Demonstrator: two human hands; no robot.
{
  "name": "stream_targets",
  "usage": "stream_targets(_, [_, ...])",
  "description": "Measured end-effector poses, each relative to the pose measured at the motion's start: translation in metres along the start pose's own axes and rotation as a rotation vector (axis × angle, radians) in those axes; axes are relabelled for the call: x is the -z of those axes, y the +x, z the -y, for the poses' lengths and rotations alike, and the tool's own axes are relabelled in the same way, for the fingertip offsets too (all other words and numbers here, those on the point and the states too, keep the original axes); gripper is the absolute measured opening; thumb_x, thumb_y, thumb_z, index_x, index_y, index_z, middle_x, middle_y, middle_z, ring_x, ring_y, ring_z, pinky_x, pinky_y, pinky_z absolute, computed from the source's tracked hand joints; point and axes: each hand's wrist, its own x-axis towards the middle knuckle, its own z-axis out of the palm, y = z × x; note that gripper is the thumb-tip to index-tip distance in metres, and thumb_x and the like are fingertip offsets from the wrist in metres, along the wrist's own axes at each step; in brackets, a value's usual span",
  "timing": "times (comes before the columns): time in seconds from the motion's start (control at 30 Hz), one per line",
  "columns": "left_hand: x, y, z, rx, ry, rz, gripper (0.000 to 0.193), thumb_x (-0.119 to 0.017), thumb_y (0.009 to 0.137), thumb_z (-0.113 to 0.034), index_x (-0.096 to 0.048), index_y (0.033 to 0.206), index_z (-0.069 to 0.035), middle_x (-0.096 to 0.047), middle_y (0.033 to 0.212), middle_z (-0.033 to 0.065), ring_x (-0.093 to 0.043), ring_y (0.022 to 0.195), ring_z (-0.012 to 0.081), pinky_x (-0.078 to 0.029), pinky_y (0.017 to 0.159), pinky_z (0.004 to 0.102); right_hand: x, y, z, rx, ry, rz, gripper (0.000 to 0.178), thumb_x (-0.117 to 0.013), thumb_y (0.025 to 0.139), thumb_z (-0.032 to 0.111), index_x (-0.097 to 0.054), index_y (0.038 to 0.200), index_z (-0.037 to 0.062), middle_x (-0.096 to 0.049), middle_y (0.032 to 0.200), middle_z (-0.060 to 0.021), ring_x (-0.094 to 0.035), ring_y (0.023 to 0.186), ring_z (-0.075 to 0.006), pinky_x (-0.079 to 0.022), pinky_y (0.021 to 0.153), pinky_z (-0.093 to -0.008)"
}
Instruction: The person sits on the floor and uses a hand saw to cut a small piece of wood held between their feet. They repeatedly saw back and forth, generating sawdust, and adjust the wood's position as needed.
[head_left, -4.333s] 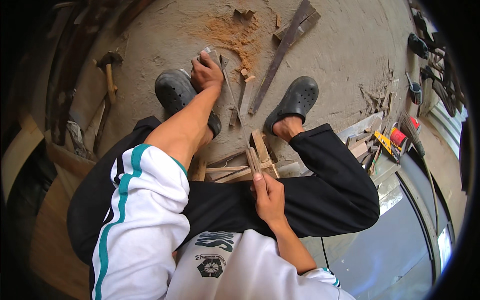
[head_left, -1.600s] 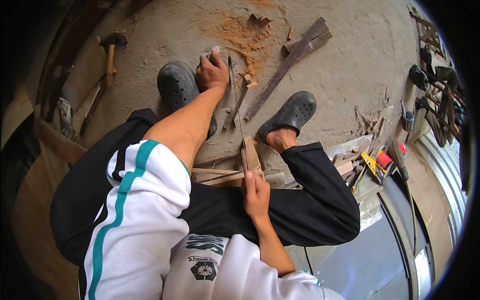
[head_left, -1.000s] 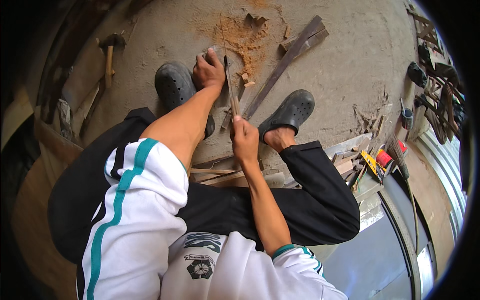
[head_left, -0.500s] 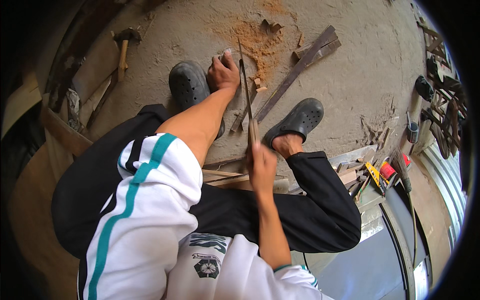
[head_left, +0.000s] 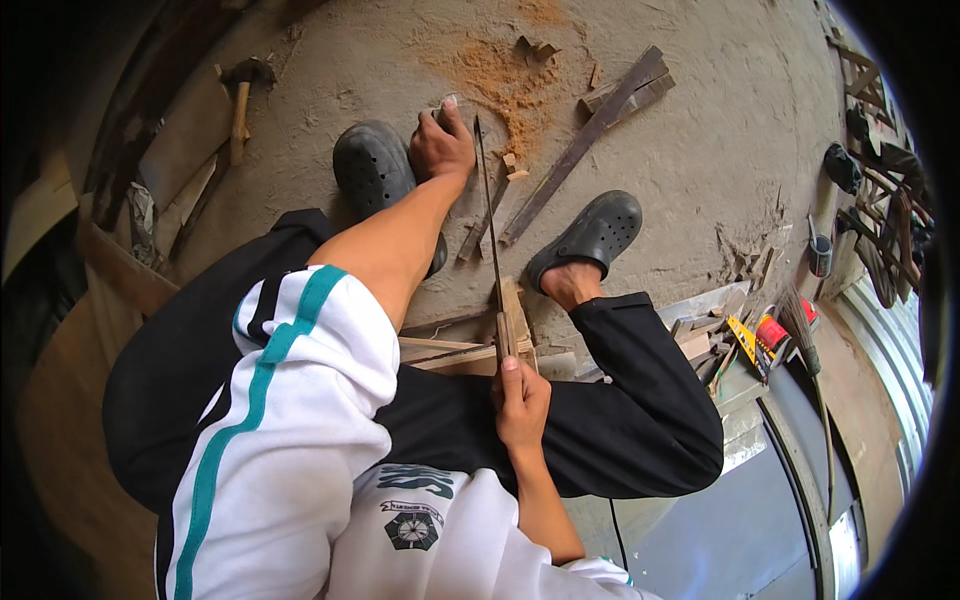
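My right hand [head_left: 522, 405] is wrapped round the wooden handle of a handsaw [head_left: 489, 200]. The saw's thin blade, seen nearly edge-on, points away from me, its tip just right of my left hand [head_left: 442, 145]. That left hand is low over the floor, fingers curled and thumb stretched forward, beside the black clog [head_left: 374, 165] on my left foot. A greyish edge shows by its fingertips, but what it grips is mostly hidden. Small wood offcuts [head_left: 512, 168] lie right of the blade, with orange sawdust [head_left: 505, 90] farther off.
A long dark wood strip [head_left: 585, 150] crosses other boards between my feet and the far floor. A hammer [head_left: 241, 110] lies at far left. At right are a yellow square [head_left: 745, 345], a red can [head_left: 771, 332], a brush [head_left: 800, 325] and a small pot [head_left: 820, 255].
My right hand has pulled the saw back toward my body, so the blade's tip sits nearer. My left hand keeps its place by the clog.
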Motion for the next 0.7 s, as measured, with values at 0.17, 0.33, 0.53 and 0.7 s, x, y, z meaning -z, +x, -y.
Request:
stream_targets(0.17, [-0.012, -0.008, -0.003, -0.03, -0.001, -0.038, 0.051, -0.044, 0.096, -0.05, -0.059, 0.097, -0.001, -0.066, 0.09, 0.028, -0.063, 0.087, 0.0476, -0.048, 0.075, 0.0539, -0.026, 0.124, -0.016, 0.282, -0.139, -0.05, 0.047, -0.047, 0.102, 0.03, -0.052, 0.068, -0.0008, -0.043, 0.054, -0.0082, -0.042, 0.052, -0.0127, -0.034, 0.05, -0.0346])
stream_targets(0.33, [-0.009, 0.001, 0.008, -0.06, -0.021, -0.116, 0.049, -0.047, 0.096, -0.049, -0.059, 0.094, -0.001, -0.066, 0.085, 0.0269, -0.063, 0.083, 0.0478, -0.048, 0.071, 0.0541, -0.004, 0.061, -0.001, 0.089, -0.051, 0.032, 0.043, -0.05, 0.101, 0.03, -0.056, 0.072, -0.0017, -0.048, 0.055, -0.0073, -0.044, 0.053, -0.0133, -0.035, 0.051, -0.0352])
stream_targets(0.53, [-0.011, -0.002, -0.003, -0.041, -0.011, -0.044, 0.055, -0.042, 0.097, -0.052, -0.06, 0.097, 0.0, -0.066, 0.091, 0.0282, -0.063, 0.089, 0.048, -0.047, 0.076, 0.054, -0.031, 0.1, -0.001, 0.247, -0.119, -0.012, 0.043, -0.049, 0.101, 0.031, -0.058, 0.077, -0.0034, -0.049, 0.057, -0.0106, -0.044, 0.053, -0.0177, -0.036, 0.053, -0.036])
stream_targets(0.7, [-0.009, 0.001, 0.003, -0.028, 0.015, -0.059, 0.056, -0.039, 0.098, -0.052, -0.059, 0.097, 0.0, -0.067, 0.092, 0.0286, -0.063, 0.09, 0.0482, -0.047, 0.077, 0.0539, -0.013, 0.082, 0.008, 0.092, -0.085, 0.026, 0.044, -0.048, 0.101, 0.031, -0.057, 0.075, -0.0029, -0.049, 0.057, -0.0104, -0.044, 0.053, -0.0178, -0.036, 0.052, -0.0358])
